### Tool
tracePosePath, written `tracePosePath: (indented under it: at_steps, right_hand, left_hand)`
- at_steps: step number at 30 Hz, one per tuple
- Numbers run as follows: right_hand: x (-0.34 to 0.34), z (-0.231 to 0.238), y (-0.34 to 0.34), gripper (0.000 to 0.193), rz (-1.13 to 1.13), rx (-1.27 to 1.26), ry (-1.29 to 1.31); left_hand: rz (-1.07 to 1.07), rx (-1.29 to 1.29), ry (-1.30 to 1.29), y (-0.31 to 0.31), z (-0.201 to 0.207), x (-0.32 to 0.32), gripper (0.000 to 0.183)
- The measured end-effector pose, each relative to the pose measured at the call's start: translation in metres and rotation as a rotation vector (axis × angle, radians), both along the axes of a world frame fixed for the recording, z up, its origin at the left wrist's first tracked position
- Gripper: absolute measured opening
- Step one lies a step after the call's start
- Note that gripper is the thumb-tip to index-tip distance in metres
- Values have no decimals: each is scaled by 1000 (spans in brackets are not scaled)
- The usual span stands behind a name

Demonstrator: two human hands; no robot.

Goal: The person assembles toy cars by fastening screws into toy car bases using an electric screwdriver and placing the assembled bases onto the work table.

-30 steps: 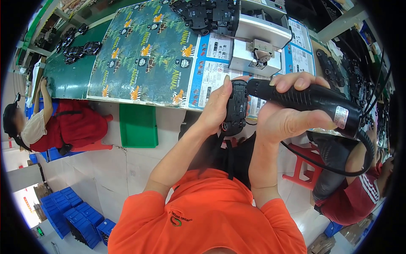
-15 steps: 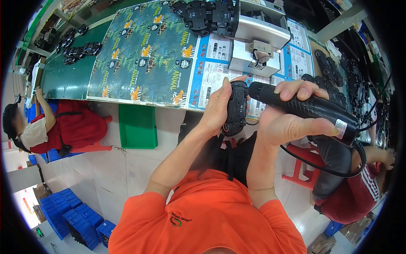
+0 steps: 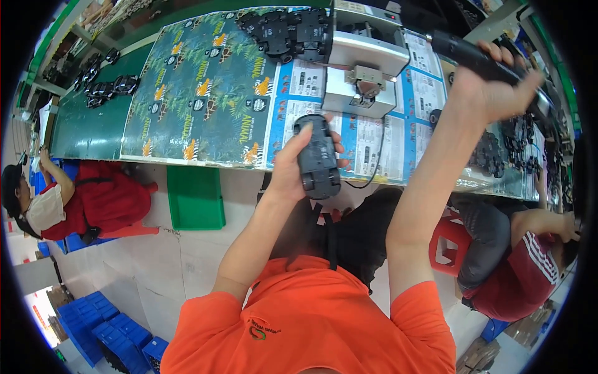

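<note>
R grip (image 3: 489,93), wrapped round blk elec. screwdriver (image 3: 466,55), has swung fwd-right of L grip (image 3: 290,167). L pinches blk toy-car chassis (image 3: 318,159), now clear of tool; driving prob. paused.

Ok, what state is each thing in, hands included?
Left hand: closed around black toy car
Right hand: closed around black handheld tool
Black toy car: held, apart from tool
Black handheld tool: held, slanted
Silver machine: standing on table
Green tray: open-topped, on floor
Red stool: partly hidden
</note>
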State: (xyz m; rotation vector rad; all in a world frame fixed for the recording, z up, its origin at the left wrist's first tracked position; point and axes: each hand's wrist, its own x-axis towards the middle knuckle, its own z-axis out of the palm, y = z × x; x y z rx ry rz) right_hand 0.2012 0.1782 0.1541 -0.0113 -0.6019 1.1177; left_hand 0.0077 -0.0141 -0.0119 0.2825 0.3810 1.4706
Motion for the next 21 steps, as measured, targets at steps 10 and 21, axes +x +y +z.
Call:
tracePosePath:
  at_steps: [10, 21]
  right_hand:
    - [17, -21, -13, 19, 114, -102, -24]
    - [-41, -89, -157, 18, 439, 24, -367]
  left_hand:
    - [180, -142, 215, 2, 12, -3, 66]
    - [217, -113, 204, 12, 3, -12, 62]
